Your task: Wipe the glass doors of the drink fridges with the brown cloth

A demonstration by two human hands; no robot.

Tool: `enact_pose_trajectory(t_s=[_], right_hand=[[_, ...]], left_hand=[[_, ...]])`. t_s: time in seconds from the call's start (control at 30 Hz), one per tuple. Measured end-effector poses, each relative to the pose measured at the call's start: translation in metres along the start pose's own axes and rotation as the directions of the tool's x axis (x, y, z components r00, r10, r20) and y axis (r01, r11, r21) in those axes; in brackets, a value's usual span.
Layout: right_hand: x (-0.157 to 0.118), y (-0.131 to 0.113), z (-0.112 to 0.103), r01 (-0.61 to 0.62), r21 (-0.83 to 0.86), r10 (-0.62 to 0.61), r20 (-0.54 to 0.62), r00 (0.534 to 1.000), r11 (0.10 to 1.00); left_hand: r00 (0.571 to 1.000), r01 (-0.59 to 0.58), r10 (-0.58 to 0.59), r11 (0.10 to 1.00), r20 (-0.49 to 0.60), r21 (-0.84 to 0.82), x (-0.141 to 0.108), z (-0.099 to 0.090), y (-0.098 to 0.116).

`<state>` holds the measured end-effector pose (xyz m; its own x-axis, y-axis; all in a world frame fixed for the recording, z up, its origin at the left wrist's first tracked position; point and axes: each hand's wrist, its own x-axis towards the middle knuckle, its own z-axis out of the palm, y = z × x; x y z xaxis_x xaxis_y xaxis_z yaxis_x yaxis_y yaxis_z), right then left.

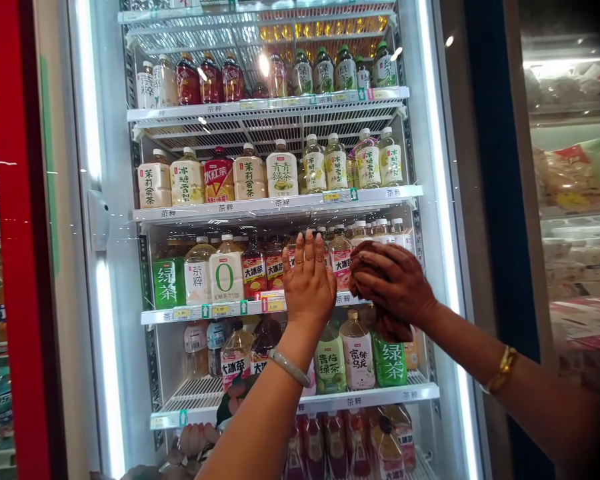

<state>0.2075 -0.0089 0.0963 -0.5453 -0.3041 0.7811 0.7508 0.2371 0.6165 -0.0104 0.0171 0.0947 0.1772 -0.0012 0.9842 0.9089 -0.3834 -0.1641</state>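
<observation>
Standing at the left end of the shelf, a green-labelled bottle precedes a bottle marked "0"; next, the left hand is spread, unloaded, palm toward the glass door; rightward, a bunched brown cloth lies at the glass, grasped by the right hand

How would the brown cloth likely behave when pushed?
The brown cloth is probably floppy: it bunches under the right hand and its lower end droops. It is likely light, being little more than a handful, and, with its folds, would probably crumple rather than roll.
</observation>
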Motion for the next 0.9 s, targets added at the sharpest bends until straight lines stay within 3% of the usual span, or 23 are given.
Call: enact_pose_trajectory(t_s=[0.07,0.2,0.3,0.43,0.53,0.6,0.67,0.77,0.83,0.9], right_hand=[[0.018,0.014,0.009,-0.127,-0.070,0.126,-0.026,0.992,0.989],[0.072,0.012,0.044,-0.423,-0.086,0.406,-0.163,0.899,0.902],[0.082,-0.013,0.057,-0.391,-0.060,0.379,-0.151,0.913,0.919],[0.042,-0.032,0.037,-0.215,-0.063,0.210,-0.079,0.974,0.975],[0.017,-0.018,0.018,-0.048,-0.105,0.048,-0.006,0.999,0.993],[0.020,0.001,0.013,0.010,-0.165,-0.009,0.007,1.000,0.986],[0.038,0.021,0.019,-0.049,-0.216,0.044,-0.029,0.999,0.975],[0.074,0.037,0.040,-0.279,-0.201,0.259,-0.119,0.958,0.939],[0.088,0.036,0.052,-0.360,-0.159,0.342,-0.129,0.931,0.919],[0.088,0.027,0.056,-0.343,-0.143,0.332,-0.098,0.938,0.928]], left_hand=[[1.000,0.002,-0.002,1.000,-0.006,0.003,-0.001,0.001,0.000],[1.000,-0.001,0.001,1.000,-0.006,-0.003,-0.001,0.003,0.000],[1.000,-0.001,0.001,1.000,-0.013,-0.009,-0.001,0.002,-0.001],[1.000,0.002,-0.002,1.000,-0.004,0.001,-0.001,0.001,-0.001],[1.000,-0.002,0.002,1.000,0.017,-0.001,-0.001,0.000,0.001],[1.000,-0.002,0.002,1.000,0.020,-0.006,-0.001,-0.001,0.002],[1.000,-0.001,0.001,1.000,0.023,-0.007,-0.002,-0.001,0.002],[0.999,0.004,-0.003,1.000,0.038,-0.017,-0.002,0.000,0.001],[0.999,0.005,-0.004,1.000,0.044,-0.026,-0.002,0.000,0.001],[0.999,-0.001,0.002,1.000,0.041,-0.024,-0.003,0.000,0.000]])
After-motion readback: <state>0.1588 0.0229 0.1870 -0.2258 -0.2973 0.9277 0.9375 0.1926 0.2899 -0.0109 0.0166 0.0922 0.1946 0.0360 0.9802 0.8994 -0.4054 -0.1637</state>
